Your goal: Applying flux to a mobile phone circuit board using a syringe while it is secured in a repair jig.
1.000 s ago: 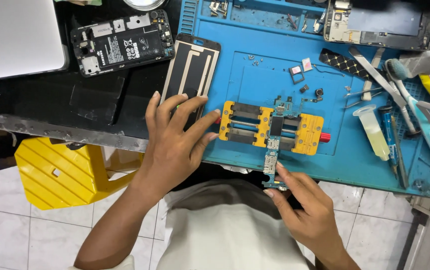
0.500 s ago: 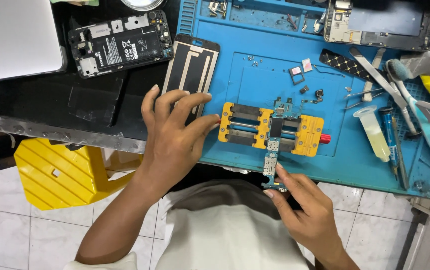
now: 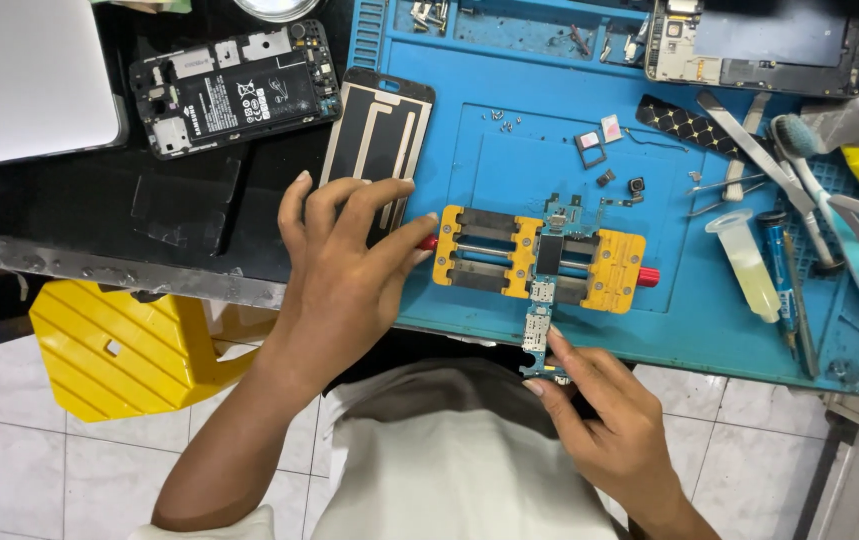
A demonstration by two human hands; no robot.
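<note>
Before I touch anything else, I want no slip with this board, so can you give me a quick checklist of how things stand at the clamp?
1. Circuit board seated across the yellow holder: ok, it lies over the middle rails.
2. Board's near end supported: ok, the right hand has its fingertips on the end that overhangs the blue mat.
3. Left hand at the holder's red knob: ok, fingers are at the left end; whether the grip is closed on the knob, cannot tell.
4. Clamp tight on the board: cannot tell.
5. Loose small parts clear of the holder: ok, they lie farther back on the mat.
6. Tweezers within reach: ok, they lie to the right.
</note>
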